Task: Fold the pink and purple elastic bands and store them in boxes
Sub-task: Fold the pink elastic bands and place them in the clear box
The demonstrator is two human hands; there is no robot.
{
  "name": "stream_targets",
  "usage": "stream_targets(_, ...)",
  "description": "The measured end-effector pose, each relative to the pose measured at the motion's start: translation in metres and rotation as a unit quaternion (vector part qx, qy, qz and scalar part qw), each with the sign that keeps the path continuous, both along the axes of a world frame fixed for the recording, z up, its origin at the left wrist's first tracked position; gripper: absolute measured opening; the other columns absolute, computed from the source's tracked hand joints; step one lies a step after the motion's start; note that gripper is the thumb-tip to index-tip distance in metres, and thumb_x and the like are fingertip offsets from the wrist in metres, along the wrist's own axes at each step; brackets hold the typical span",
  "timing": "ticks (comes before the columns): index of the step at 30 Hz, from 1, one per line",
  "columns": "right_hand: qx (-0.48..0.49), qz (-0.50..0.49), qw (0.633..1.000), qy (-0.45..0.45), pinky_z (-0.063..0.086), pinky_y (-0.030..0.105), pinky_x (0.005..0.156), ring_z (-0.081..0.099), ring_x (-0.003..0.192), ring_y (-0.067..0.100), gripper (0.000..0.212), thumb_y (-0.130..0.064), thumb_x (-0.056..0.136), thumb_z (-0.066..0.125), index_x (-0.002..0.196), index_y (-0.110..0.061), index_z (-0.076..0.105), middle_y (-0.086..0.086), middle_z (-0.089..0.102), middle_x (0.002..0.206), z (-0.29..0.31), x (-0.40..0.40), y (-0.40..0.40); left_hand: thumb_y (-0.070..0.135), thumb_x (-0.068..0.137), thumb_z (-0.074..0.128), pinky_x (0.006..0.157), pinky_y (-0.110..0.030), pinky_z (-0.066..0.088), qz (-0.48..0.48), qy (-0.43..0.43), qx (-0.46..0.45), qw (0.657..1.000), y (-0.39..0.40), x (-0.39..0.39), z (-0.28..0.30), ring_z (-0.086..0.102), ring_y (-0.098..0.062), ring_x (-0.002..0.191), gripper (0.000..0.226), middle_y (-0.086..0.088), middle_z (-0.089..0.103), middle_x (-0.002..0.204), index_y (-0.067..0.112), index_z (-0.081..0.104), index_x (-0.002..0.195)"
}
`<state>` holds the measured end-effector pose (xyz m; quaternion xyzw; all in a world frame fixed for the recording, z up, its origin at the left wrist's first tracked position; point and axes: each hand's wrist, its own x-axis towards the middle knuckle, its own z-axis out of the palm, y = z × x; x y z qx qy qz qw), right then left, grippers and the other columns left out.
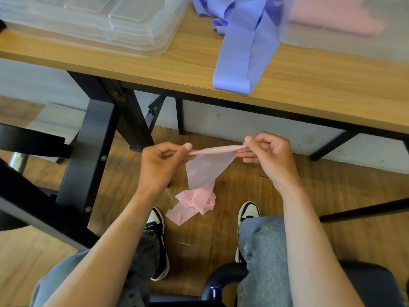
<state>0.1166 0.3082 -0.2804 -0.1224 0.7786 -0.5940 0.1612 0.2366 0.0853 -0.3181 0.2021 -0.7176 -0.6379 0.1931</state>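
Observation:
A pink elastic band (pixel 207 169) stretches between my two hands, below the table's front edge. My left hand (pixel 162 165) pinches its left end between thumb and fingers. My right hand (pixel 269 155) pinches its right end. The rest of the band hangs down and bunches on the wooden floor between my shoes. A purple elastic band (pixel 243 52) lies in a loose heap on the table, one loop reaching toward the front edge. More pink band (pixel 332 21) shows through a translucent box (pixel 345 44) at the back right.
Clear plastic box lids (pixel 93 25) are stacked at the table's back left. The wooden table (pixel 155 67) stands on black metal legs (pixel 88 138). My knees, shoes and a black chair (pixel 223 282) fill the lower part of the view.

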Motion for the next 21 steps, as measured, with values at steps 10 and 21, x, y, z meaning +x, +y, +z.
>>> stream_targets(10,0.113,0.000,0.994,0.004,0.063,0.024,0.080,0.075,0.098,0.011,0.041,-0.018,0.096,0.073,0.136,-0.019,0.065,0.000,0.078,0.113,-0.014,-0.003,-0.003,0.018,0.086,0.078,0.094,-0.030,0.060,-0.002,-0.009,-0.083,0.997,0.002,0.002,0.001,0.075,-0.007,0.101,0.042,0.005,0.079,0.105,0.016,0.071,0.127)
stream_targets(21,0.203,0.047,0.977,0.036,0.065,0.036,0.081,0.076,0.083,0.010,0.011,-0.017,0.096,0.073,0.105,-0.014,0.078,-0.001,0.078,0.097,-0.018,-0.004,-0.003,0.025,0.090,0.072,0.094,-0.020,0.057,-0.001,-0.023,-0.281,0.960,-0.001,0.005,-0.010,0.073,-0.010,0.104,0.031,0.002,0.076,0.115,0.014,0.077,0.118)
